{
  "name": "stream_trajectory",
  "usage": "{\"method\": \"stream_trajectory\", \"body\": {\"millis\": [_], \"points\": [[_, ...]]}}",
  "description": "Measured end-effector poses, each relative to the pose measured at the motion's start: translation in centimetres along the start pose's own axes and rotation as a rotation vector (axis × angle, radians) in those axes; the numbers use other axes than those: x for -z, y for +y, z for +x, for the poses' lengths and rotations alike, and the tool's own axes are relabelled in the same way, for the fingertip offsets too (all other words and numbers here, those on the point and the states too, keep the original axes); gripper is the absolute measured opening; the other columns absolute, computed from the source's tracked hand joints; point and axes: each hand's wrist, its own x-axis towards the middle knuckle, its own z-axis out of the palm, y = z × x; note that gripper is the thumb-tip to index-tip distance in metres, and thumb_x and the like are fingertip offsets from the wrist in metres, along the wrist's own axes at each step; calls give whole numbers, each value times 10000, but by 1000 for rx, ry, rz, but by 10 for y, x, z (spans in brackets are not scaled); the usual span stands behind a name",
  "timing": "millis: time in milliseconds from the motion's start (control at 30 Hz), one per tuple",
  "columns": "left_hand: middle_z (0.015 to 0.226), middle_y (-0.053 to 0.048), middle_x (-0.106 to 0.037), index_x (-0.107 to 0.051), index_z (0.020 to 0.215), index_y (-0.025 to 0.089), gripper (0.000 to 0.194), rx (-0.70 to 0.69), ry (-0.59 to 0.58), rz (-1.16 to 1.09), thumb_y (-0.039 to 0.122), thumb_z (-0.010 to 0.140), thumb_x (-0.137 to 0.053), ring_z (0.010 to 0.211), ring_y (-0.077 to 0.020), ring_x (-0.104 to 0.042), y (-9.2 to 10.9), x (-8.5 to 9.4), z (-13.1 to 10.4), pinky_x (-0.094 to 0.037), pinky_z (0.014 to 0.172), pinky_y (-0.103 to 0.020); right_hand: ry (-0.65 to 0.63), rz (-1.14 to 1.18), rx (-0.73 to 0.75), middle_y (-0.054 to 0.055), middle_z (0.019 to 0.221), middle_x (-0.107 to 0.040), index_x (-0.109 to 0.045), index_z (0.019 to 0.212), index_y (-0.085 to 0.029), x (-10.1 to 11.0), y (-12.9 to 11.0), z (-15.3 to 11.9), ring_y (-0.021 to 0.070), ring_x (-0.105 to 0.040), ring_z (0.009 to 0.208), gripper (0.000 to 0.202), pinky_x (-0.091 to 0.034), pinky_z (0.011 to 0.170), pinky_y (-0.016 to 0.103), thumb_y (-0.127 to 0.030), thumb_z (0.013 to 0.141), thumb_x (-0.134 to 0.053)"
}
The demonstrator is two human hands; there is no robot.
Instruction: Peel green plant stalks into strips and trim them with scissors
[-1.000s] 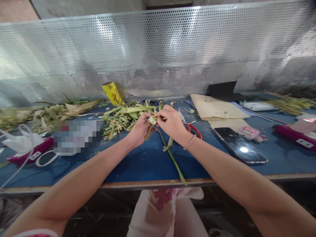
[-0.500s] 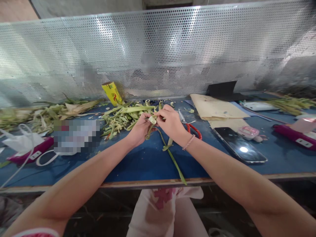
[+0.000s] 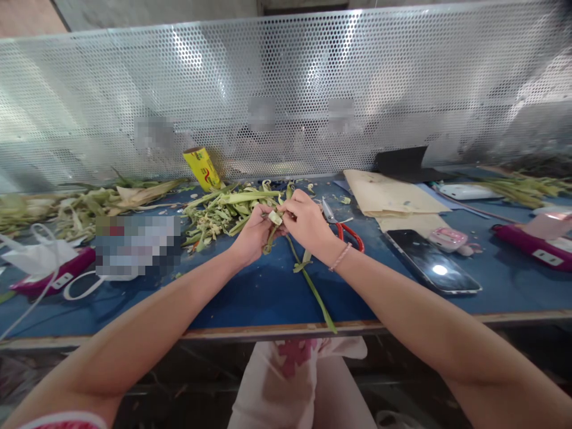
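Observation:
My left hand (image 3: pixel 251 239) is closed on a small bundle of folded pale green leaf strips (image 3: pixel 274 218), like plant husk. From the right, my right hand (image 3: pixel 308 221) pinches at the top of the same bundle, its fingertips meeting those of my left hand. A long green strip (image 3: pixel 316 291) with a knot-like bend trails from below the hands to the table's front edge. Behind my left hand lies a heap of green leaf strips (image 3: pixel 230 205). Red-handled scissors (image 3: pixel 353 233) rest just beyond my right wrist, partly hidden by it.
A yellow tube (image 3: pixel 202 168) leans near the perforated metal screen (image 3: pixel 295 77). On the right lie brown paper (image 3: pixel 388 193), a phone (image 3: pixel 431 262), a pink case (image 3: pixel 447 238) and a purple power strip (image 3: pixel 531 245). Another purple power strip (image 3: pixel 49 280) with cables sits left.
The hands keep almost the same place. The pale folded piece between the fingertips has turned slightly, and the right fingers have shifted a little along it.

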Motion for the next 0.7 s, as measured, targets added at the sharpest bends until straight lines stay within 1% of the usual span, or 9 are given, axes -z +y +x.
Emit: {"method": "stream_trajectory", "body": {"millis": [133, 267, 367, 467, 567, 700], "points": [[666, 45, -583, -408, 752, 187, 121, 0, 15, 16, 107, 716, -492, 584, -61, -574, 1, 0, 1, -473, 605, -210, 22, 19, 20, 16, 715, -433, -597, 718, -168, -1, 2, -1, 112, -451, 655, 191, -398, 584, 239, -60, 722, -440], [643, 40, -581, -417, 729, 176, 124, 2, 62, 25, 79, 690, -484, 566, -62, -571, 1, -2, 1, -463, 573, -203, 56, 29, 42, 14, 701, -449, -617, 753, -172, -4, 5, -3, 113, -467, 664, 204, -412, 593, 241, -60, 726, -449], [632, 42, -576, -421, 715, 171, 129, 14, 101, 30, 66, 674, -485, 551, -60, -564, 2, -2, 2, -456, 559, -201, 52, 53, 78, 16, 704, -463, -623, 758, -177, -6, 6, -4, 111, -478, 663, 211, -428, 600, 240, -70, 740, -441], [630, 39, -571, -442, 712, 170, 125, 25, 113, 35, 65, 664, -491, 556, -63, -559, 3, -3, 2, -442, 547, -198, 55, 75, 129, 25, 719, -492, -619, 792, -178, -4, 5, -3, 116, -502, 690, 240, -448, 639, 247, -66, 753, -410], [629, 37, -558, -470, 695, 163, 100, -30, 133, 52, 85, 658, -521, 577, -56, -540, 2, -2, 3, -425, 563, -189, 57, 76, 135, 40, 778, -537, -595, 876, -174, 0, 2, -3, 126, -526, 731, 267, -464, 688, 271, -60, 749, -390], [587, 50, -516, -495, 643, 154, 108, -164, 273, 173, 116, 619, -593, 550, -38, -477, 1, 4, 5, -378, 541, -166, 17, 129, 82, 64, 873, -561, -545, 947, -153, 5, -3, -5, 128, -547, 740, 267, -487, 688, 279, -77, 733, -404]]}}
